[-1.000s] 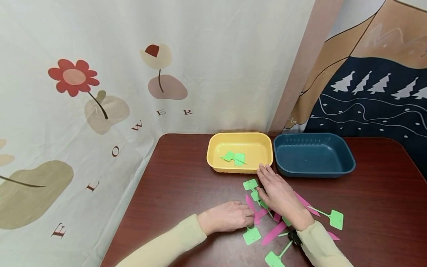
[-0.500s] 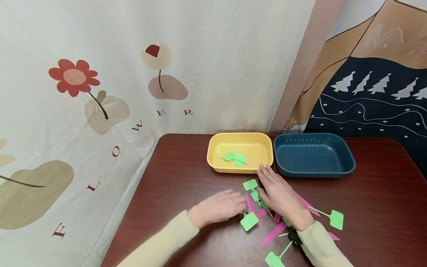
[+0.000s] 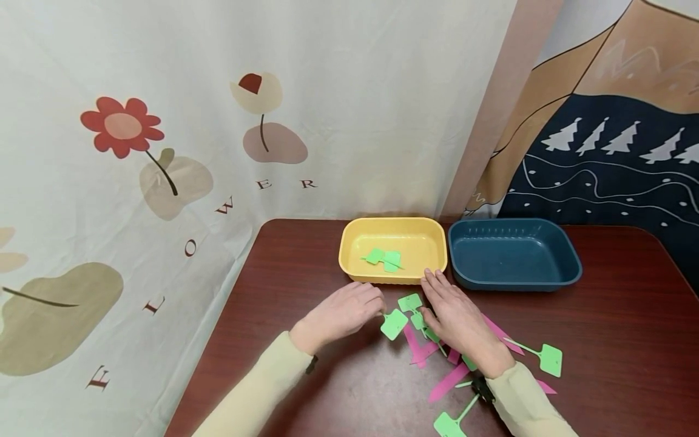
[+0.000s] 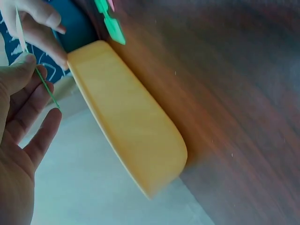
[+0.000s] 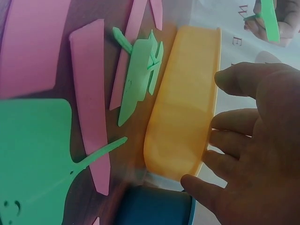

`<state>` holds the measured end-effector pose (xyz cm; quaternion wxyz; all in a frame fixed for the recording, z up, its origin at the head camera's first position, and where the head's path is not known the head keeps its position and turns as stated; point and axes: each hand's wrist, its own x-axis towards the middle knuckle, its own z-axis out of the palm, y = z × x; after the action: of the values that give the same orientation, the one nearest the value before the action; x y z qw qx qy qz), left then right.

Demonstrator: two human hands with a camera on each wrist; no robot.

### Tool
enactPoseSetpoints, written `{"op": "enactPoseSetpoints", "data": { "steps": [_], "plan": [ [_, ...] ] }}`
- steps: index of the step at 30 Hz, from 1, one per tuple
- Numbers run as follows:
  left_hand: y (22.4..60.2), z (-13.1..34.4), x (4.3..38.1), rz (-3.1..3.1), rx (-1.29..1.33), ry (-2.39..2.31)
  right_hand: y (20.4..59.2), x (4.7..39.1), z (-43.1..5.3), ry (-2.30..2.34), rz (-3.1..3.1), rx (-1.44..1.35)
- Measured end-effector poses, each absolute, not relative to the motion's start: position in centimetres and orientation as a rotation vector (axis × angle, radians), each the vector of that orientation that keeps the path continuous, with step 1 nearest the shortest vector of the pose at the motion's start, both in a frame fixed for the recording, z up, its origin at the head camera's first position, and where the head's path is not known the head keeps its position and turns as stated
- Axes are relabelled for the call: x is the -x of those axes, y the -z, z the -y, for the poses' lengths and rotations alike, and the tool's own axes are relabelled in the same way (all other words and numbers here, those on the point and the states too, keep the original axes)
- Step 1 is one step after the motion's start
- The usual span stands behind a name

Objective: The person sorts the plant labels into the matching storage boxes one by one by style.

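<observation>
Fingers of the left hand (image 3: 338, 312) pinch the green tag (image 3: 394, 324) by its thin stem, and I see its square plate just right of the fingertips, a little below and right of the head view's centre. Right of it, the right hand (image 3: 461, 315) has its fingers extended and grips nothing; its tips are at the lower right corner of the yellow tray (image 3: 349, 277), though I cannot tell whether they touch. Beside that thumb I have a cluster of loose tags (image 3: 410, 302), with pink strips (image 3: 448, 382) around and partly under the wrist. Farther out, one loose tag lies at lower right and another at the bottom edge. Two small tags (image 3: 392, 261) lie inside the yellow tray. Just right of it stands the blue tray (image 3: 516, 285), also on the brown table (image 3: 306, 255). Upper left, I see a flowered curtain (image 3: 349, 79).
</observation>
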<state>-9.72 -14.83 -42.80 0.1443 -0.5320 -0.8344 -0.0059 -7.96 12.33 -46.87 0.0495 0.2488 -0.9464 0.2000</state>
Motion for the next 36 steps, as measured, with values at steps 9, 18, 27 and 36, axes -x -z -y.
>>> {"op": "enactPoseSetpoints", "data": {
  "steps": [9, 18, 27, 36],
  "plan": [
    [41.9, 15.7, 10.7, 2.412, 1.42, 0.14, 46.8, 7.9, -12.3, -0.615, 2.897, -0.741],
    [41.6, 15.6, 11.8, 2.355, 1.297, 0.075, 46.9, 7.9, -12.5, -0.615, 2.896, -0.734],
    [41.7, 15.1, 12.6, 2.42, 1.123, 0.095, 46.9, 7.8, -12.6, -0.622, 2.896, -0.729],
    [41.6, 14.5, 13.8, 2.536, 0.915, 0.063, 46.9, 7.9, -12.6, -0.625, 2.903, -0.73]
  ]
}}
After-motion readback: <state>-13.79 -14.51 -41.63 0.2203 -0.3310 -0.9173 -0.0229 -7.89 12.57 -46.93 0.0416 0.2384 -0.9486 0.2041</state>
